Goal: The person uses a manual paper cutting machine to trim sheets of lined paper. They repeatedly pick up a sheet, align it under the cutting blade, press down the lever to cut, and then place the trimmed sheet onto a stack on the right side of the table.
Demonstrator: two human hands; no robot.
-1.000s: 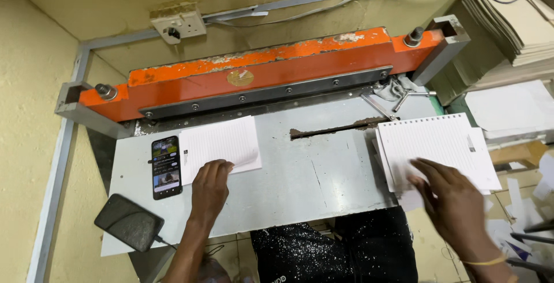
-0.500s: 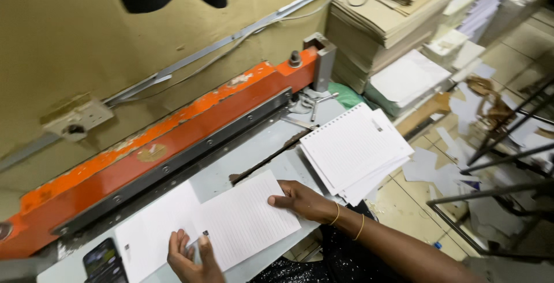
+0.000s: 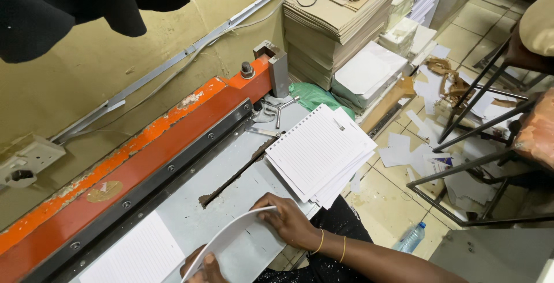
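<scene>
My right hand [image 3: 288,222] pinches the right edge of a lined white sheet [image 3: 228,235] that bows upward over the grey metal table [image 3: 190,214]. Only the fingertips of my left hand [image 3: 203,270] show at the bottom edge, holding the sheet's other end. A second lined sheet [image 3: 135,257] lies flat to the left, close to the orange cutter bar [image 3: 144,162]. To the right of my right hand, a fanned stack of hole-punched lined sheets [image 3: 317,153] rests on the table's right end.
Tall stacks of brown board and white paper [image 3: 346,23] stand by the wall at the back right. Paper scraps [image 3: 415,150] and a plastic bottle [image 3: 411,238] lie on the tiled floor. Metal stool legs [image 3: 479,121] stand to the right. A wall socket [image 3: 26,162] is at left.
The view has swung further right. The lined sheet that lay flat under both hands is now lifted and bowed upward between them; the phone has left the view.
</scene>
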